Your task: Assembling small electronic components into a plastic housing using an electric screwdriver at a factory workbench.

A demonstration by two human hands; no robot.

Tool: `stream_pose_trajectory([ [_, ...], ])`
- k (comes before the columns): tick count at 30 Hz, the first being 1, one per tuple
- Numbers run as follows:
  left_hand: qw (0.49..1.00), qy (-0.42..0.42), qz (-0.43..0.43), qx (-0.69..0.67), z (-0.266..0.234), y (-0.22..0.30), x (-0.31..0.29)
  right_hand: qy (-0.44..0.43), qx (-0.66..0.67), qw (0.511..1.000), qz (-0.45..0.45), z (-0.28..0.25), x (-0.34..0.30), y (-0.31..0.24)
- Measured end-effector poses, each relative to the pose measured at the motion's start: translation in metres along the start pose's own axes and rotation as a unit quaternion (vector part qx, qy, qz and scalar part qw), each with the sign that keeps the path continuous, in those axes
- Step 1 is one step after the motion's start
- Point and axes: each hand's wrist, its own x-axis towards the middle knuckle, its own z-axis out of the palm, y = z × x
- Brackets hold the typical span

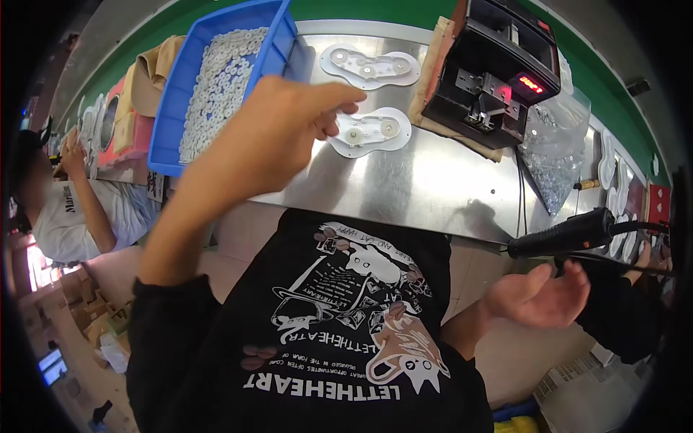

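My left hand (pixel 285 133) reaches over the metal bench, fingers curled together at the left end of a white wavy-edged plastic plate (pixel 372 131). What its fingertips hold, if anything, is hidden. Round pale parts sit on that plate. Behind it lies a second similar white plate (pixel 369 66), also fitted with round parts. My right hand (pixel 541 294) is off the front of the bench, palm up, fingers loosely bent and apart, holding nothing. Just above it is a black electric screwdriver (pixel 563 234) with a cable.
A blue bin (pixel 167 108) of small white rings stands at the left. A black machine with a red display (pixel 530 84) stands on cardboard at the back right, beside a clear bag of small metal parts (pixel 556 155). Another person (pixel 94 209) works at far left.
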Motion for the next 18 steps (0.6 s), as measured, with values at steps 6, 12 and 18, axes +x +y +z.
stream_pose_trajectory([
  [6, 0.978, 0.145, -0.096, -0.115, 0.067, -0.027, -0.012, -0.425, 0.072, 0.902, 0.035, 0.08, -0.023, -0.053],
  [12, 0.981, 0.191, -0.005, -0.042, 0.107, -0.042, 0.003, -0.501, 0.055, 0.863, -0.013, 0.125, -0.041, -0.046],
  [18, 0.956, 0.27, -0.034, -0.109, 0.119, -0.051, 0.001, -0.538, -0.006, 0.841, -0.058, 0.123, -0.038, -0.057],
])
